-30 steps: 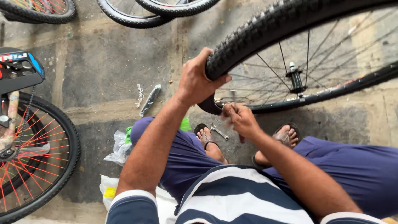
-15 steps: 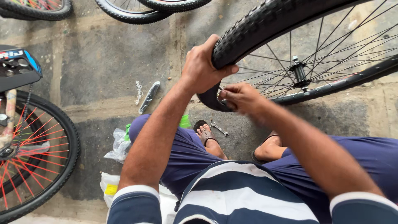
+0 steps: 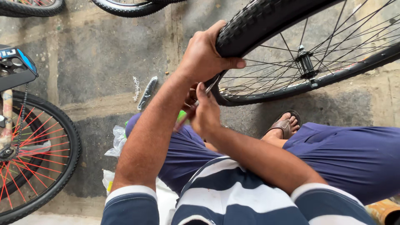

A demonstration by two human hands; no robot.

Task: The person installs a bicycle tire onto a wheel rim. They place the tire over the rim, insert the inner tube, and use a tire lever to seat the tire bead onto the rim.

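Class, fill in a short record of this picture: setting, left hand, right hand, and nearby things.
Setting: stained concrete floor, person seated
Left hand: gripping the black knobbly tyre of a spoked bicycle wheel
Right hand: holding a thin metal tool against the wheel's rim
Nearby: bicycle wheel with red spokes, brown sandal, crumpled plastic bag

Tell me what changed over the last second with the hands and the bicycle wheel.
The right hand rose from below the rim to the wheel's edge, where it now works a thin metal tool. The left hand kept its grip on the tyre, sliding slightly higher. The wheel stayed upright between the knees.
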